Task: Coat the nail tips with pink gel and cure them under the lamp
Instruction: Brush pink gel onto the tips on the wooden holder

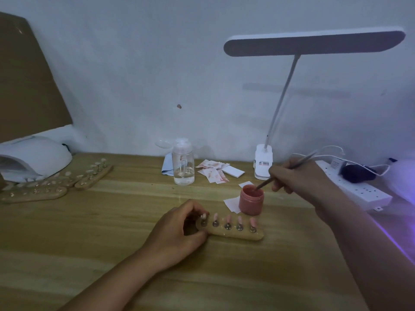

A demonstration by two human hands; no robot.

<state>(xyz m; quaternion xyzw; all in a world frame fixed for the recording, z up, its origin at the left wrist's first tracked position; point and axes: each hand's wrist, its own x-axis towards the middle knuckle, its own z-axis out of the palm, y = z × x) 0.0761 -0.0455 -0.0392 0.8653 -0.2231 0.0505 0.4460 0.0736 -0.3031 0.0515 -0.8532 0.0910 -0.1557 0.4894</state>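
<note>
A wooden holder (pixel 233 232) with several pink nail tips (pixel 228 219) on metal stands lies at the table's middle. My left hand (pixel 179 232) grips its left end, thumb in front and fingers behind. Just behind the holder stands an open pink gel jar (pixel 251 203). My right hand (pixel 298 178) pinches a thin brush (pixel 289 168), whose tip dips into the jar. A white curing lamp (pixel 33 158) sits at the far left.
More wooden holders with nail tips (pixel 58 182) lie by the curing lamp. A clear pump bottle (pixel 183 162), stained paper wipes (pixel 213 170), a white desk lamp (pixel 263 163) and a power strip (pixel 357 187) line the back. Purple light glows at the right edge.
</note>
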